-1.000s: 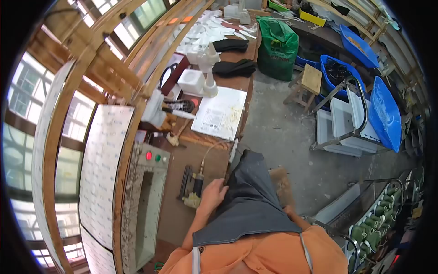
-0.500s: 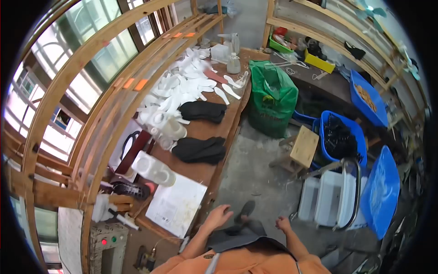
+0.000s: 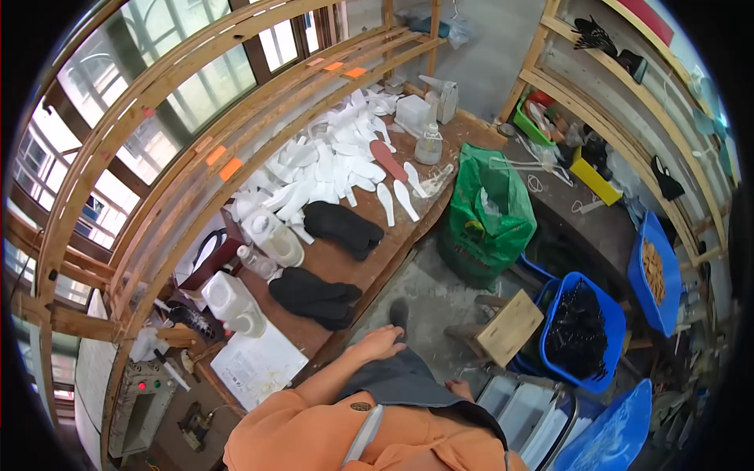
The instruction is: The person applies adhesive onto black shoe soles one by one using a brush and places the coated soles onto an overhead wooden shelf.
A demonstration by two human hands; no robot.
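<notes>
My left hand (image 3: 382, 344) is in front of my grey apron (image 3: 404, 381), near the table's front edge. Its fingers are loosely stretched, with nothing in them. Only a small part of my right hand (image 3: 458, 388) shows past the apron's right side, its fingers too hidden to read. Left of my left hand, two bundles of black, sole-shaped pieces lie on the brown table (image 3: 345, 271): a nearer bundle (image 3: 316, 298) and a farther bundle (image 3: 344, 228). Beyond them spreads a pile of white insole-shaped pieces (image 3: 314, 169), with a reddish one (image 3: 388, 160) at its right.
Plastic jugs (image 3: 271, 235) and a white sheet or board (image 3: 259, 365) occupy the table's left side. Ahead stand a green bag (image 3: 487, 224) and a wooden stool (image 3: 510, 326). A blue bin (image 3: 613, 314) of black pieces and pale trays (image 3: 518, 408) stand to the right.
My view has shifted forward and turned. The table's near end and the stool now sit closer to my body. My left hand has come in front of the apron; my right hand is more hidden.
</notes>
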